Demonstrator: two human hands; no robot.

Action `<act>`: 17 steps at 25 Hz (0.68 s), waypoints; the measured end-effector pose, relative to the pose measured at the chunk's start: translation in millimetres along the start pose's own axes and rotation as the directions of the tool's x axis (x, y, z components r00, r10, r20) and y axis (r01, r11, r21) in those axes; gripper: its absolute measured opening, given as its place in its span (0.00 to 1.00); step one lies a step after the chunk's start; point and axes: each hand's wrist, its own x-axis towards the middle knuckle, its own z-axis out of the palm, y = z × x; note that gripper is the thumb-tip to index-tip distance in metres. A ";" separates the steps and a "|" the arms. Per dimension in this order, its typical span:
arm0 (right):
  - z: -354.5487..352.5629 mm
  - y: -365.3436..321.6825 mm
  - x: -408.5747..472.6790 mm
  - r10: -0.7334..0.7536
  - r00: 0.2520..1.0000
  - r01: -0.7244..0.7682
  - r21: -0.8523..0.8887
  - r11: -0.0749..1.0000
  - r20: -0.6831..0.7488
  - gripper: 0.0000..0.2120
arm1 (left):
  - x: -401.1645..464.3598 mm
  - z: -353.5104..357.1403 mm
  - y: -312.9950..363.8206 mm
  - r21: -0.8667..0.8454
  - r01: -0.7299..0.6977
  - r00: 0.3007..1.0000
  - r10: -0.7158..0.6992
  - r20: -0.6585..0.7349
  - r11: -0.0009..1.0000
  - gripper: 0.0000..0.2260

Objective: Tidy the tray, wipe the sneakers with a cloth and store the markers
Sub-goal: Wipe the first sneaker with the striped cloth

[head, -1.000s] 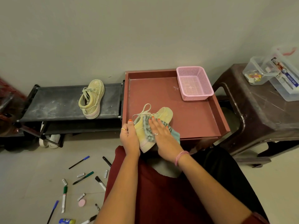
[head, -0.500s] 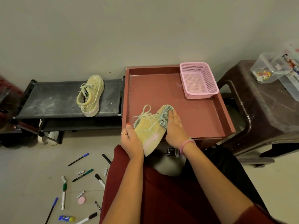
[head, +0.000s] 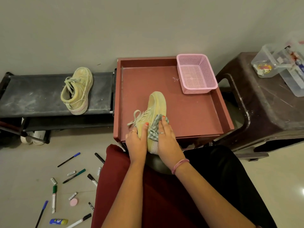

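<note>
A pale yellow sneaker lies at the front of the red tray, toe pointing away. My left hand grips its heel end, thumb up along the side. My right hand presses a striped grey-green cloth against the sneaker's right side with straight fingers. A second yellow sneaker sits on the black rack to the left. Several markers and pens lie scattered on the floor at lower left.
A pink mesh basket stands in the tray's back right corner. A brown plastic stool at right carries clear plastic boxes. White shoes sit under the rack. A glue stick and pink eraser lie among the markers.
The sneaker has turned so its toe points away from me. My right hand slid the cloth from the toe back down the side toward the heel.
</note>
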 end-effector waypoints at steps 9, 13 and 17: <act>-6.1 3.2 49.5 -0.002 0.985 -0.041 -0.246 0.968 -0.171 0.26 | -4.2 1.6 4.0 -0.032 -0.034 0.998 0.036 0.059 0.999 0.14; -22.6 2.1 65.6 -0.049 0.962 -0.035 -0.298 0.954 -0.270 0.25 | -8.1 8.2 5.0 0.020 -0.061 0.998 0.060 0.021 0.998 0.15; -11.2 5.6 37.4 -0.142 0.941 -0.001 -0.424 0.906 -0.307 0.18 | -9.8 12.0 8.9 0.055 -0.074 0.997 0.073 0.025 0.996 0.15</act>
